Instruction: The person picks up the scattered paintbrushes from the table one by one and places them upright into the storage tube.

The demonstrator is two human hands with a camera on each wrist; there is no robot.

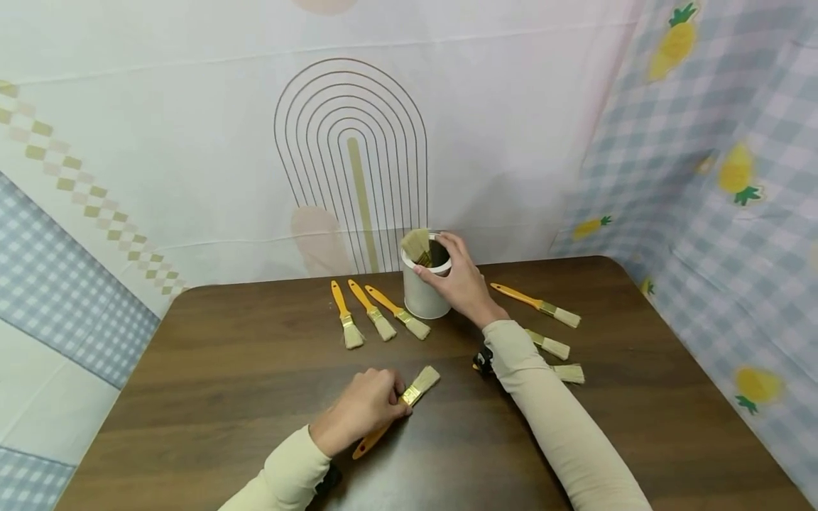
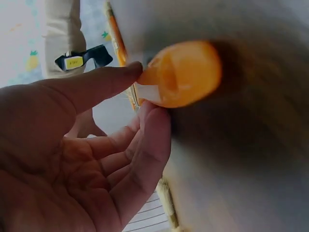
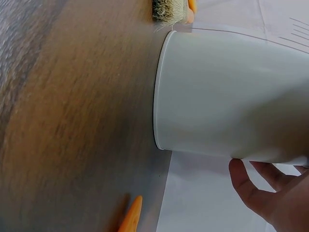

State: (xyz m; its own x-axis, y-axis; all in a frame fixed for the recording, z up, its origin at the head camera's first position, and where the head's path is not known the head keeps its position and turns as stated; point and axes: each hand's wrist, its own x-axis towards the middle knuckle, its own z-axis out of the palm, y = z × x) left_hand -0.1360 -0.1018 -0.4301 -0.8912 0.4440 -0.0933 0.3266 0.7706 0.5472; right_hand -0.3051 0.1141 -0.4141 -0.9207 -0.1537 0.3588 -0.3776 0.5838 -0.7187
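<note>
Gripping a can, the right hand is outstretched (the left hand, nearer, pinches a paintbrush).

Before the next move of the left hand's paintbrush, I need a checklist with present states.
1. Left hand pinches the orange-handled, pale-bristled paintbrush: ok.
2. Right hand holds the pale, cylindrical can near its rim: ok.
3. Can upright on the brown wood-grain table: ok.
4. Free space in the can's opening beside the upturned pale bristles: ok.
5. Held paintbrush at the opening: not ok, apart, nearer the person.
6. Can's inner bottom: cannot tell, hidden.
</note>
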